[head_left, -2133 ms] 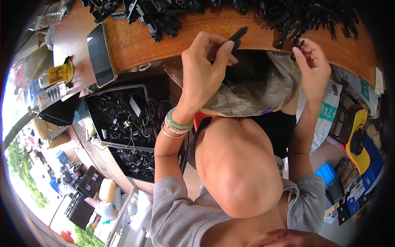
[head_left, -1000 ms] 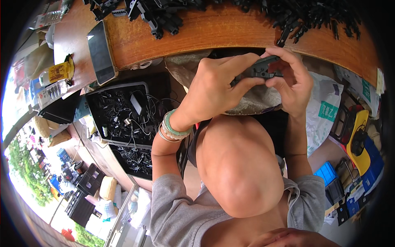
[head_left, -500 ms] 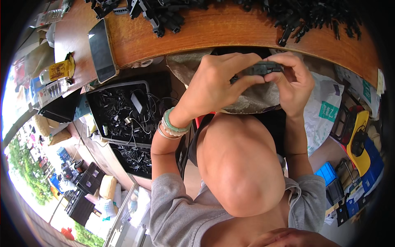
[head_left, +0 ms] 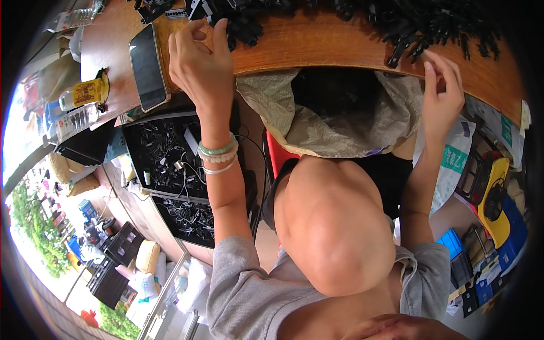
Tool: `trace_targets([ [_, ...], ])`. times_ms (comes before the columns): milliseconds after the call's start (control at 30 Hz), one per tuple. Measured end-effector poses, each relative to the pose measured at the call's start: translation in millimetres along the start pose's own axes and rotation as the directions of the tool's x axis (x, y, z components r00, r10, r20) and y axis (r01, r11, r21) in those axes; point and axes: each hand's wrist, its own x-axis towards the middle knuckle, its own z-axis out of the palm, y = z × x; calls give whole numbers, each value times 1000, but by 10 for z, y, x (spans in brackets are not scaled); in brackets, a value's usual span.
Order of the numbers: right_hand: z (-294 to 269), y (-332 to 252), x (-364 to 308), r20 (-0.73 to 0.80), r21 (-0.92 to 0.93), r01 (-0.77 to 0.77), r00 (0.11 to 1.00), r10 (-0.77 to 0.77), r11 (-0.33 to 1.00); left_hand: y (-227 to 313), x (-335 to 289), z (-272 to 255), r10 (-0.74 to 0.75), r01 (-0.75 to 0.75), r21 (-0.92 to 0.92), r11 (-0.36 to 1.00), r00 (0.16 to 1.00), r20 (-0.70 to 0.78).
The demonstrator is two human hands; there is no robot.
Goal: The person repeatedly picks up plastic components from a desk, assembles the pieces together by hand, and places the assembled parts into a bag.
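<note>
My left hand [head_left: 201,65] reaches over the wooden table at the edge of a pile of black plastic parts [head_left: 243,25]. Its thumb and fingers are apart, and I see nothing held between them. Over the table's front edge, my right hand [head_left: 445,93] is raised just below a second, larger heap of black plastic parts [head_left: 419,34]. Thumb and fingers stand slightly apart there, with no part visible in them. Between my arms a beige woven sack [head_left: 334,139] gapes open against the table edge, its inside dark.
A phone [head_left: 149,68] lies on the wooden table [head_left: 317,42], left of my left hand. Below it are black bins [head_left: 164,150] of small dark parts and white cables. A white plastic bag [head_left: 450,161] and a yellow and blue object [head_left: 496,198] are at the right.
Both hands were together over the sack, holding a dark flat part that is no longer visible. They have separated and moved up to the table, exposing the sack's mouth.
</note>
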Motion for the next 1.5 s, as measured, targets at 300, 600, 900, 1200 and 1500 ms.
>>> trace_targets([
  [300,-23,132,100,72,-174,107,993,-96,979,-23,-83,46,-474,420,-503,755,880,25],
  [600,-128,-56,-8,11,78,-66,998,65,995,703,-150,-234,-197,765,-641,-59,621,759],
  [900,65,-594,-198,528,736,-498,846,71,459,997,-314,-125,23,906,-421,-45,422,906],
  [1200,119,-612,-283,446,708,-440,885,135,553,1059,-334,-258,139,590,-639,493,672,728],
  [1500,132,-585,-199,314,569,-99,944,-104,816,1017,-289,-287,243,426,-733,530,752,613],
])
